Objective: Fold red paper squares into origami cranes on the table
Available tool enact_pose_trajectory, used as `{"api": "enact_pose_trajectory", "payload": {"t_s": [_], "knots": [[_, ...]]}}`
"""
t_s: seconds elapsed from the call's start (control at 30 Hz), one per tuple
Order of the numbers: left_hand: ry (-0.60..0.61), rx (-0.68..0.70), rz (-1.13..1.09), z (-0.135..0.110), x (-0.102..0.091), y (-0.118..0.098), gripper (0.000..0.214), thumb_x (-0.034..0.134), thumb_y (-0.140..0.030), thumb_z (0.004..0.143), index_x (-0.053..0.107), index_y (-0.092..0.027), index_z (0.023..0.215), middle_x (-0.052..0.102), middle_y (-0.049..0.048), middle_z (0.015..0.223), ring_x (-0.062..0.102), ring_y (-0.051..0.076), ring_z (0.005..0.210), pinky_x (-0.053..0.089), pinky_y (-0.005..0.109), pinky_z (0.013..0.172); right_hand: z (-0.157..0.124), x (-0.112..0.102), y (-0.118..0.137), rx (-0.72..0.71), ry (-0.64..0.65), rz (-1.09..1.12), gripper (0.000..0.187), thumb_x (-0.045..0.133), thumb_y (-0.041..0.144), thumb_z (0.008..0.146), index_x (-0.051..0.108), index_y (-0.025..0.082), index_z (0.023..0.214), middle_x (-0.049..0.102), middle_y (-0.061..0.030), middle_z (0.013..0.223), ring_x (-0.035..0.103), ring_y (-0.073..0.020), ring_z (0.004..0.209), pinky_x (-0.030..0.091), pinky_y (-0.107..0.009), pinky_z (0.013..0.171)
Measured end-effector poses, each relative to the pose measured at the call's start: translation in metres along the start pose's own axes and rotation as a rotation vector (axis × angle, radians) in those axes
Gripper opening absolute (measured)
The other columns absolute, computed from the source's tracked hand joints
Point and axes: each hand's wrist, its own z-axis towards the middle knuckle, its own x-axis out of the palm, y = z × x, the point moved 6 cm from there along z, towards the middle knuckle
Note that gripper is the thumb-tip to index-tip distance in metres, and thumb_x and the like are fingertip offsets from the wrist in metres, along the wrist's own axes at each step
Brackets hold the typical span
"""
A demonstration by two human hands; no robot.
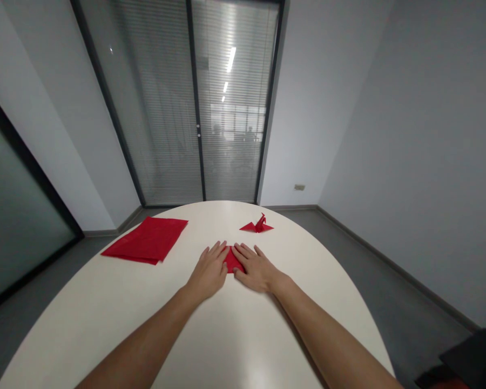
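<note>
My left hand (209, 272) and my right hand (256, 268) lie flat side by side on the white table (105, 319), fingers stretched out. Both press on a small folded piece of red paper (232, 261), which shows only in the gap between them. The rest of that paper is hidden under the hands. A finished red paper crane (258, 225) stands on the table a little beyond my right hand.
A stack of flat red paper sheets (148, 239) lies on the table to the left, beyond my left hand. The table is rounded, with grey floor around it. Glass doors with blinds (194, 108) stand behind. A dark object (472, 359) sits at the bottom right.
</note>
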Motion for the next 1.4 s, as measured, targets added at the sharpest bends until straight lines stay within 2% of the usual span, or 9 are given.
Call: {"api": "enact_pose_trajectory", "payload": {"t_s": [0.13,0.3,0.47,0.6,0.8,0.9,1.07,1.23,1.4], "knots": [[0.087,0.049,-0.048,-0.002,0.002,-0.004,0.053,0.034,-0.025,0.098,0.042,-0.02,0.151,0.04,0.0102,0.158,0.033,0.024,0.148,0.023,0.054,0.121,0.0,-0.001,-0.001,0.006,0.005,-0.001,0.072,0.039,0.048,0.096,0.024,0.014,0.159,0.021,-0.0135,0.164,0.017,-0.0292,0.153,0.007,-0.055,0.123],[0.097,0.021,0.007,-0.003,0.006,-0.002,0.052,0.032,-0.027,0.1,0.043,-0.018,0.15,0.038,0.0119,0.159,0.03,0.026,0.15,0.018,0.058,0.121,0.0,-0.002,-0.004,0.045,0.032,-0.007,0.074,0.036,0.048,0.097,0.021,0.01,0.159,0.017,-0.0136,0.164,0.013,-0.03,0.154,0.007,-0.056,0.123],[0.071,0.026,-0.013,-0.004,0.008,0.001,0.051,0.034,-0.029,0.1,0.045,-0.019,0.148,0.04,0.0129,0.157,0.031,0.025,0.149,0.019,0.057,0.121,0.001,0.001,-0.021,0.136,0.034,-0.021,0.066,0.029,0.039,0.099,0.021,0.015,0.159,0.016,-0.0085,0.165,0.009,-0.0324,0.154,0.009,-0.059,0.123],[0.058,0.027,-0.035,-0.005,0.006,0.001,0.05,0.035,-0.029,0.099,0.047,-0.02,0.147,0.041,0.013,0.157,0.033,0.026,0.149,0.019,0.058,0.121,-0.002,-0.002,-0.033,0.18,-0.008,-0.042,0.063,0.034,0.039,0.099,0.026,0.018,0.159,0.017,-0.0095,0.165,0.01,-0.0347,0.153,0.011,-0.062,0.121],[0.05,-0.049,0.028,-0.005,0.001,0.002,0.053,0.036,-0.033,0.099,0.046,-0.016,0.148,0.039,0.0154,0.158,0.034,0.03,0.148,0.018,0.058,0.121,-0.005,-0.017,-0.025,0.059,-0.129,-0.087,0.056,0.036,0.032,0.099,0.042,0.015,0.152,0.026,-0.0118,0.164,0.02,-0.0347,0.152,0.019,-0.058,0.121],[0.023,-0.084,0.029,-0.005,0.0,0.005,0.053,0.038,-0.035,0.098,0.048,-0.015,0.147,0.04,0.0167,0.157,0.034,0.033,0.147,0.017,0.059,0.12,-0.004,-0.015,-0.026,0.02,-0.098,-0.039,0.055,0.036,0.035,0.1,0.041,0.019,0.153,0.026,-0.0096,0.164,0.02,-0.0333,0.152,0.016,-0.059,0.121],[-0.008,-0.083,0.017,-0.005,0.002,0.009,0.052,0.037,-0.032,0.098,0.047,-0.019,0.147,0.04,0.0132,0.157,0.032,0.033,0.148,0.017,0.058,0.12,-0.005,-0.012,-0.044,0.064,0.012,0.029,0.06,0.039,0.049,0.1,0.035,0.025,0.155,0.018,-0.0086,0.166,0.011,-0.0348,0.154,0.008,-0.062,0.121],[0.034,-0.102,0.019,-0.006,0.0,0.007,0.053,0.036,-0.032,0.098,0.045,-0.018,0.149,0.037,0.0121,0.159,0.029,0.033,0.149,0.017,0.057,0.121,-0.008,-0.013,-0.053,0.07,0.046,0.086,0.064,0.048,0.05,0.096,0.035,0.03,0.155,0.017,-0.0073,0.166,0.009,-0.0352,0.154,0.006,-0.064,0.12],[0.104,-0.116,0.093,-0.006,-0.003,0.004,0.056,0.035,-0.036,0.099,0.04,-0.018,0.152,0.032,0.0091,0.162,0.025,0.031,0.151,0.017,0.053,0.123,-0.007,-0.011,-0.055,0.086,0.102,0.091,0.068,0.05,0.044,0.094,0.029,0.029,0.157,0.013,-0.0071,0.167,0.007,-0.0323,0.154,0.001,-0.061,0.121]]}}
